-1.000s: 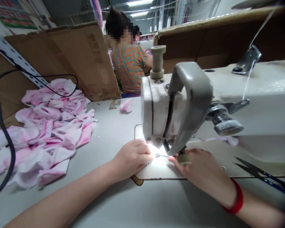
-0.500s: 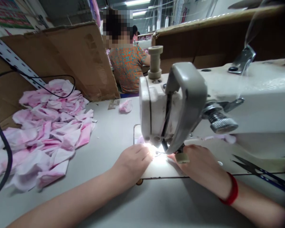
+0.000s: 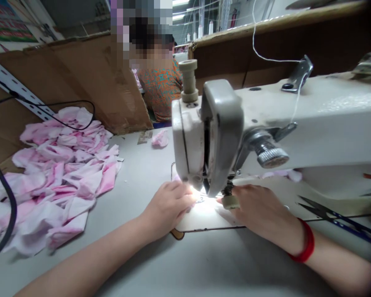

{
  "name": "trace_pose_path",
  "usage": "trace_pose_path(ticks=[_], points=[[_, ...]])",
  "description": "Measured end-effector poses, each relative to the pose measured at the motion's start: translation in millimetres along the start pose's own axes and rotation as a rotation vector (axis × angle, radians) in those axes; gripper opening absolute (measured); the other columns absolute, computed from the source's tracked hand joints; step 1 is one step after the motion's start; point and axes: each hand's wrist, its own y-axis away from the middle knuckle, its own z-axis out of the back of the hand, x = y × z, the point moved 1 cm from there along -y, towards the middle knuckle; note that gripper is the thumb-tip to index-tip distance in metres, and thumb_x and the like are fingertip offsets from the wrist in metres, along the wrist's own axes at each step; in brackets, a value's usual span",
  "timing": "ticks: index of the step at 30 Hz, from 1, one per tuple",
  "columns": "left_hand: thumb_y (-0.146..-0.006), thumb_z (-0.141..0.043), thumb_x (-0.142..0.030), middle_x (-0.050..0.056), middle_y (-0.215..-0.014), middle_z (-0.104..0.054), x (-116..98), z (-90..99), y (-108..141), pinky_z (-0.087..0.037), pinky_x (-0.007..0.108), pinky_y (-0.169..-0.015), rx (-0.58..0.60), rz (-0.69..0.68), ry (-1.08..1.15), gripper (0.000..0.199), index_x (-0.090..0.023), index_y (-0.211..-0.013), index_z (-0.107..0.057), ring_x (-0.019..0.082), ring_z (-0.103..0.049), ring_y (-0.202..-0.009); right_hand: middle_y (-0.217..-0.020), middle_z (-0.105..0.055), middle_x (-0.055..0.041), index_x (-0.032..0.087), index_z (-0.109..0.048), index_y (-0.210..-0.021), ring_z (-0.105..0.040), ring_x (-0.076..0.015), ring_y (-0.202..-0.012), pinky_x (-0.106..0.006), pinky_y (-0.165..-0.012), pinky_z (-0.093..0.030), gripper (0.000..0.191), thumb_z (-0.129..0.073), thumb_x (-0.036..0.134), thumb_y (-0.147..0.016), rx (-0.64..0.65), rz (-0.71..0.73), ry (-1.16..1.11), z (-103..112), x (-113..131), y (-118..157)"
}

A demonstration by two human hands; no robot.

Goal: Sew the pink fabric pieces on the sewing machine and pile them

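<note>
A white sewing machine (image 3: 188, 140) stands over the table, its lamp glaring at the needle area. My left hand (image 3: 170, 206) is left of the needle, fingers pressed together at the bright spot; a bit of pale cloth shows just behind it, and what the fingertips grip is lost in the glare. My right hand (image 3: 256, 208), with a red band (image 3: 306, 243) on the wrist, lies right of the needle beside the presser foot area. Its fingertips are partly hidden behind a beige knob (image 3: 231, 202).
Pink and white cloth pieces (image 3: 62, 165) are heaped on the left, with one small piece (image 3: 160, 138) apart. Dark thread snips (image 3: 340, 218) lie at the right. Cardboard panels (image 3: 74, 82) stand behind; a person (image 3: 160, 90) sits beyond. A black cable (image 3: 1, 185) hangs at left.
The view has shifted slightly, so the machine appears further left. My left hand sits slightly further left with its fingers more bent. The white thread at the top now hangs in a loose curve.
</note>
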Motion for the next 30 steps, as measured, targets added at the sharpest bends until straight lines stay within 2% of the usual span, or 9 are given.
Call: trace_pose_path(ticks=[3, 8, 13, 19, 25, 30], points=[[-0.075, -0.045, -0.013, 0.003, -0.092, -0.055, -7.5, -3.2, 1.5, -0.036, 0.031, -0.069, 0.018, 0.051, -0.108, 0.022, -0.020, -0.096, -0.051, 0.019, -0.047, -0.086, -0.060, -0.061, -0.0034, 0.020, -0.054, -0.070, -0.057, -0.0182, -0.056, -0.025, -0.046, -0.031, 0.018, -0.042, 0.030, -0.078, -0.002, -0.004, -0.010, -1.6, 2.3, 0.6], [-0.073, -0.046, -0.011, 0.005, -0.099, -0.054, -14.2, -5.7, 5.5, -0.034, 0.034, -0.070, 0.048, 0.050, -0.218, 0.032, -0.019, -0.104, -0.046, 0.022, -0.046, -0.088, -0.059, -0.060, -0.0013, 0.021, -0.056, -0.073, -0.056, -0.0171, -0.056, -0.026, -0.047, -0.030, 0.019, -0.039, 0.028, -0.081, -0.012, 0.030, -0.013, -10.0, 5.1, 0.4], [-0.078, -0.043, -0.011, -0.001, -0.082, -0.059, -10.0, -3.0, 7.5, -0.033, 0.030, -0.071, -0.062, 0.033, -0.158, 0.023, -0.020, -0.097, -0.050, 0.015, -0.049, -0.078, -0.061, -0.061, -0.0023, 0.022, -0.058, -0.074, -0.056, -0.0169, -0.058, -0.026, -0.048, -0.030, 0.022, -0.039, 0.031, -0.081, -0.004, 0.034, 0.007, -13.0, 3.1, -0.5], [-0.080, -0.042, -0.014, -0.001, -0.080, -0.059, -6.6, -2.4, 5.3, -0.034, 0.029, -0.070, -0.093, -0.005, -0.158, 0.015, -0.019, -0.090, -0.052, 0.015, -0.050, -0.077, -0.062, -0.062, -0.0020, 0.022, -0.058, -0.070, -0.056, -0.0163, -0.055, -0.025, -0.045, -0.028, 0.022, -0.041, 0.033, -0.079, -0.040, 0.002, 0.008, -15.3, 0.1, -3.9], [-0.078, -0.046, -0.012, 0.000, -0.075, -0.059, 1.9, -8.4, 1.5, -0.035, 0.028, -0.072, -0.177, -0.041, -0.218, 0.010, -0.017, -0.082, -0.053, 0.014, -0.050, -0.074, -0.057, -0.060, -0.0026, 0.021, -0.056, -0.064, -0.056, -0.0172, -0.055, -0.025, -0.046, -0.029, 0.022, -0.039, 0.027, -0.078, -0.051, 0.040, 0.032, -14.6, -2.0, -10.3], [-0.078, -0.045, -0.012, 0.000, -0.071, -0.058, 7.4, -10.6, -1.8, -0.037, 0.026, -0.068, -0.218, -0.047, -0.225, 0.009, -0.017, -0.075, -0.052, 0.015, -0.050, -0.072, -0.064, -0.062, -0.0035, 0.020, -0.056, -0.065, -0.057, -0.0171, -0.061, -0.025, -0.051, -0.033, 0.022, -0.039, 0.027, -0.077, -0.002, 0.028, -0.024, -8.4, -6.2, -13.4]])
